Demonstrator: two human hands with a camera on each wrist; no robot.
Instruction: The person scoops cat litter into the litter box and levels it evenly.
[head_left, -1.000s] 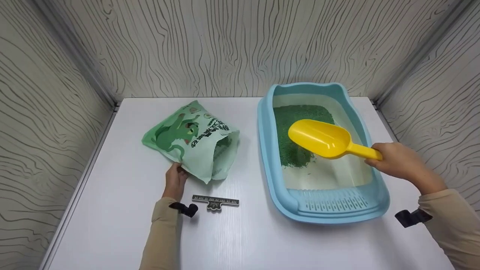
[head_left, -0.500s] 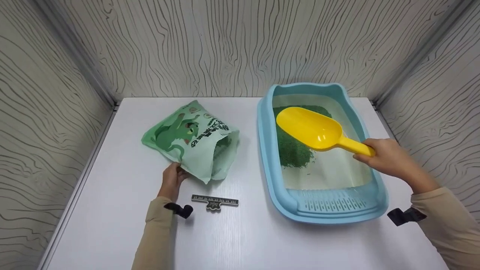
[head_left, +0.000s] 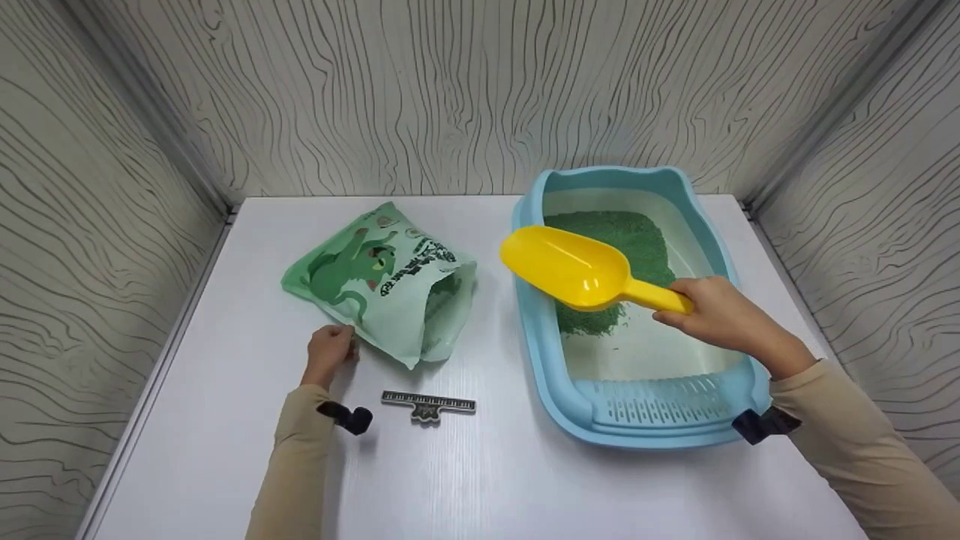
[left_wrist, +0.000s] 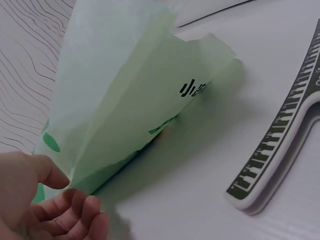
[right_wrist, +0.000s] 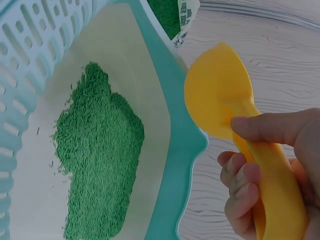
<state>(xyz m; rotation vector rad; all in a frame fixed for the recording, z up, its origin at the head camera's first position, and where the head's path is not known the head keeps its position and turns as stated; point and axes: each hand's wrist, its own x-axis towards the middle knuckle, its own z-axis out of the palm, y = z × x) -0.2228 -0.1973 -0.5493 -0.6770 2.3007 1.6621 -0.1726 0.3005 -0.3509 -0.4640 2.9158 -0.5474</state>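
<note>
My right hand (head_left: 716,315) grips the handle of a yellow scoop (head_left: 574,266). The scoop's bowl looks bare inside and reaches over the left rim of a light blue litter box (head_left: 551,390). Green pellet litter (right_wrist: 100,165) lies heaped in the box, as the right wrist view shows. To the left, a green cat litter bag (head_left: 375,300) with a printed cat lies on its side, its torn mouth towards the lower right. At the bag's near edge, my left hand (left_wrist: 55,200) has thumb and curled fingers pinching the film.
A dark metal ruler-shaped clip (head_left: 427,405) lies on the white table (head_left: 480,480), below the bag's mouth. A slotted step (head_left: 667,401) forms the near end of the litter box. Wood-grain patterned walls (head_left: 465,97) close in the table at the back and sides.
The scoop has moved left, from over the litter to over the box's left rim. My left hand has shifted slightly left along the bag's edge; the bag has barely moved.
</note>
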